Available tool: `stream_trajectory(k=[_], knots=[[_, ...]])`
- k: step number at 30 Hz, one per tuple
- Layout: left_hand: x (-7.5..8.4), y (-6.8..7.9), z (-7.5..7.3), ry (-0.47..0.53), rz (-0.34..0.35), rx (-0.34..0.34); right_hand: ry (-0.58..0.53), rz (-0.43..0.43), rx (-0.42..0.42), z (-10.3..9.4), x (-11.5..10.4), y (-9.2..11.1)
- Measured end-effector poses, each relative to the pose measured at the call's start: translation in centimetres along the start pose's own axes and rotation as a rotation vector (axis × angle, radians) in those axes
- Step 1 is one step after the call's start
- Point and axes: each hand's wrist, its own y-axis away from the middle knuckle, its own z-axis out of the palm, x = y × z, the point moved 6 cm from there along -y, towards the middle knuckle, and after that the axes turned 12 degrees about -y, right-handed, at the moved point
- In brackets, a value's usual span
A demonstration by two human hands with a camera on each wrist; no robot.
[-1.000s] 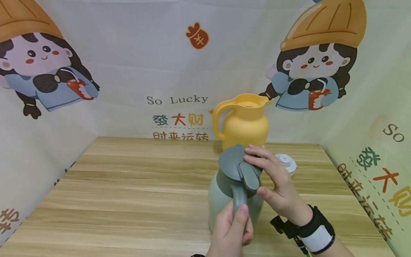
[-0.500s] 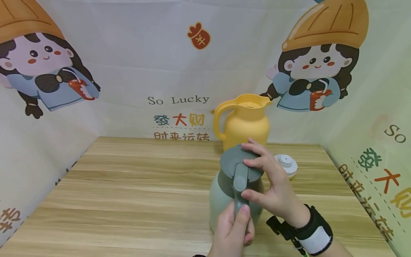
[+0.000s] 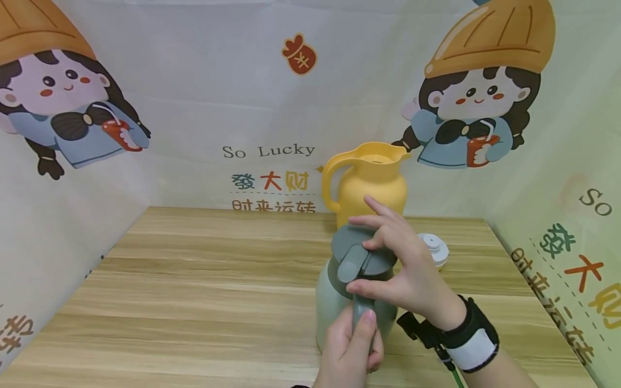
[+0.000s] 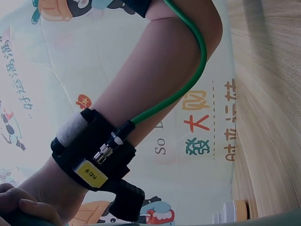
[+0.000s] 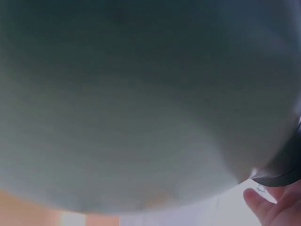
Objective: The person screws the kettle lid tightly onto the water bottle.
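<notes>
A pale green thermos jug (image 3: 330, 312) with a grey-green lid (image 3: 346, 237) stands upright near the front of the table. My left hand (image 3: 346, 347) grips its handle (image 3: 361, 307), thumb along the near side. From the right, my right hand (image 3: 412, 258) holds the lid, fingers bent over the far and right rim and thumb near the lever (image 3: 352, 263). That lever points toward the front left, out of line with the handle. In the right wrist view the jug body (image 5: 141, 117) fills most of the picture, with fingers (image 5: 277, 212) at the lower right.
Behind the green jug stands a yellow jug (image 3: 373, 188) without a lid, its top showing an opening. A white stopper (image 3: 434, 248) lies to its right on the wooden table (image 3: 194, 291). Printed cloth (image 3: 208, 81) walls the back and sides. A green cable (image 4: 197, 61) runs along the right forearm.
The lid has turned, its lever swinging from right of the handle across it to the left. My right hand has moved left with it. The left hand keeps its grip.
</notes>
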Motion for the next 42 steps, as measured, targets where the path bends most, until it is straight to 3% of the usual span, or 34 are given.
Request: stream_trajectory(k=[7,15,20,25,28,42], knots=[[0.1,-0.1,0.0,-0.002,0.007,0.006,-0.06,0.018,-0.041,0.2,1.3,0.5],[0.2,0.0,0.0,-0.004,-0.01,0.015,0.074,-0.039,-0.063,0.5,1.9,1.0],[0.4,-0.1,0.0,0.001,0.038,0.02,0.125,-0.076,-0.111,0.6,1.3,0.3],[0.5,-0.1,0.0,0.014,0.068,0.021,0.189,-0.015,-0.211,0.6,1.4,-0.2],[0.3,-0.1,0.0,0.006,0.031,0.02,0.233,0.025,-0.264,0.7,1.6,-0.4],[0.0,0.0,0.0,0.007,0.064,0.007,0.395,0.077,-0.438,1.4,1.3,-0.9]])
